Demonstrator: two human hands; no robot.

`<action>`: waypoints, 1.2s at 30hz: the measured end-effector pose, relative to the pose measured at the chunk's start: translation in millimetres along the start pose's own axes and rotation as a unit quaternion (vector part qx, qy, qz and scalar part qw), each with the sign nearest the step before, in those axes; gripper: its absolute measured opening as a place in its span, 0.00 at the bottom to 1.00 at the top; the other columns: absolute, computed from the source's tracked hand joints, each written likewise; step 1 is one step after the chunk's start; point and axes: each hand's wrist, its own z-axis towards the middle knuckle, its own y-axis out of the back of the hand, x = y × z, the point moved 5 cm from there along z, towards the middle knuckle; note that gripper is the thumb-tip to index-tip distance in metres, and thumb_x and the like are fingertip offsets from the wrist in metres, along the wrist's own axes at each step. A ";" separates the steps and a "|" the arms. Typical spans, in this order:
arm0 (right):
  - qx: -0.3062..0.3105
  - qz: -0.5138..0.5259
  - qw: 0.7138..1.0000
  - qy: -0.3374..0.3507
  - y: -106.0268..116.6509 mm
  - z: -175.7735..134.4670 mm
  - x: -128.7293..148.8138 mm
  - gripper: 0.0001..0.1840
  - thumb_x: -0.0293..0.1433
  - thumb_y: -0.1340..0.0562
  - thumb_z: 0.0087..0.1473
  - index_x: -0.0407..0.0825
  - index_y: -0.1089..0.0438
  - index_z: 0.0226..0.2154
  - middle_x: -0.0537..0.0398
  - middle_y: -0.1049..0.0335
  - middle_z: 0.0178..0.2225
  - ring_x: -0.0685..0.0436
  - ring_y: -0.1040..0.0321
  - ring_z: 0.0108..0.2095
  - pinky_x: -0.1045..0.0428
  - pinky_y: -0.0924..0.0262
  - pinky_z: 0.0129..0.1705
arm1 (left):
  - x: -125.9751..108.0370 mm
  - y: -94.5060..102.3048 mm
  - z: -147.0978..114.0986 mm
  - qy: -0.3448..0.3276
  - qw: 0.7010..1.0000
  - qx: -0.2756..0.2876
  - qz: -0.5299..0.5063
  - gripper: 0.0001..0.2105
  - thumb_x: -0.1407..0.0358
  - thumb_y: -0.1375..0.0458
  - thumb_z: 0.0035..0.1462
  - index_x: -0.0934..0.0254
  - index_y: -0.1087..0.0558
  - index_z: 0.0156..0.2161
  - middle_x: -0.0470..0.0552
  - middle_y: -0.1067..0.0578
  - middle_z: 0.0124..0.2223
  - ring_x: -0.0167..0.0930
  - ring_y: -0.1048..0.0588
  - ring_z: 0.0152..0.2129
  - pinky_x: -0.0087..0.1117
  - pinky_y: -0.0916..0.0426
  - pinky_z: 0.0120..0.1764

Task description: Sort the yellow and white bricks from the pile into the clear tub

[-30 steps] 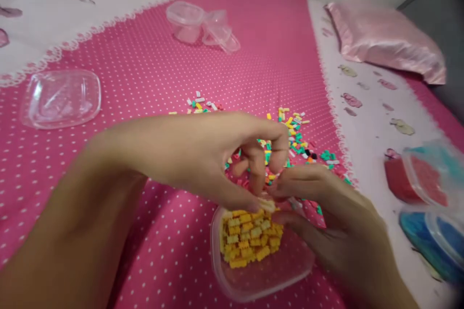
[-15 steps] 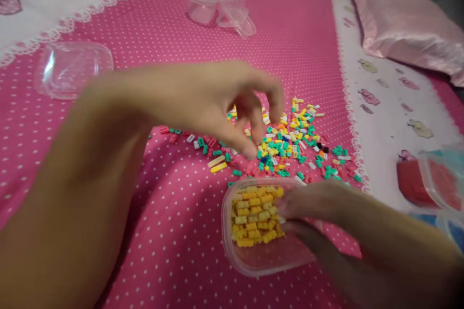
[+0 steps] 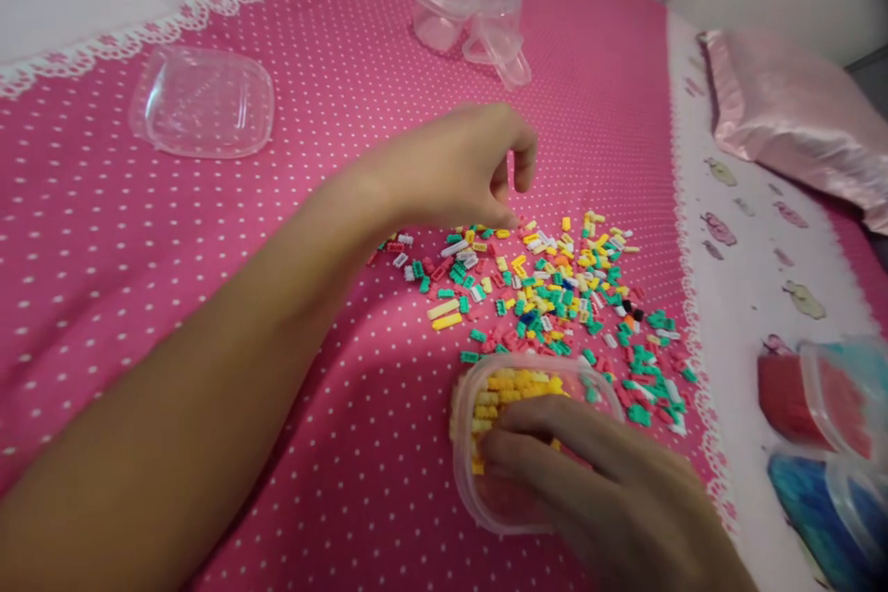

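Note:
My right hand point(image 3: 575, 462) reaches into a clear plastic container point(image 3: 466, 499), its fingers pressed together over rows of yellow toy building bricks point(image 3: 517, 381). Whatever lies under those fingertips is hidden. My left hand point(image 3: 472, 166) hovers at the far left edge of a loose pile of small toy bricks point(image 3: 548, 296). Its fingers are curled and stand apart from the thumb, with a gap showing, and I see no brick in them. The pile mixes green, yellow, white and pink-red pieces, with a few dark ones.
A clear lid point(image 3: 204, 102) lies on the pink dotted cloth point(image 3: 333, 83) at the left. Small clear cups point(image 3: 444, 5) stand at the back. Containers of red point(image 3: 791, 398) and blue pieces point(image 3: 805, 499) sit at the right, below a pink pillow point(image 3: 791, 111).
My left hand has lifted and shifted toward the far left side of the pile. My right hand has reached farther left over the yellow bricks. The view has shifted, too.

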 end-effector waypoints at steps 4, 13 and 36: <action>-0.019 -0.022 1.000 0.009 10.0 1.2 1.0 0.12 0.27 0.45 0.65 0.53 0.26 0.39 0.55 0.21 0.35 0.47 0.24 0.30 0.56 0.29 0.29 | 0.5 1.0 0.8 -0.006 0.999 -0.004 0.035 0.12 0.68 0.37 0.51 0.65 0.22 0.43 0.46 0.23 0.35 0.34 0.22 0.36 0.34 0.31 0.42; -0.340 -0.136 0.924 -0.109 81.1 -25.2 -66.0 0.03 0.32 0.36 0.60 0.56 0.25 0.36 0.57 0.27 0.34 0.44 0.30 0.35 0.48 0.39 0.40 | 0.6 -7.4 1.4 -0.041 0.984 -0.005 0.172 0.09 0.70 0.42 0.59 0.61 0.19 0.42 0.51 0.19 0.41 0.38 0.25 0.43 0.41 0.38 0.50; -0.333 -0.044 0.937 -0.101 55.1 -0.3 -80.7 0.08 0.30 0.37 0.62 0.54 0.26 0.44 0.53 0.27 0.41 0.42 0.30 0.44 0.44 0.35 0.47 | -40.3 -12.6 0.3 -0.052 0.998 -0.007 -0.037 0.02 0.66 0.32 0.53 0.61 0.19 0.32 0.45 0.18 0.33 0.34 0.23 0.35 0.40 0.34 0.48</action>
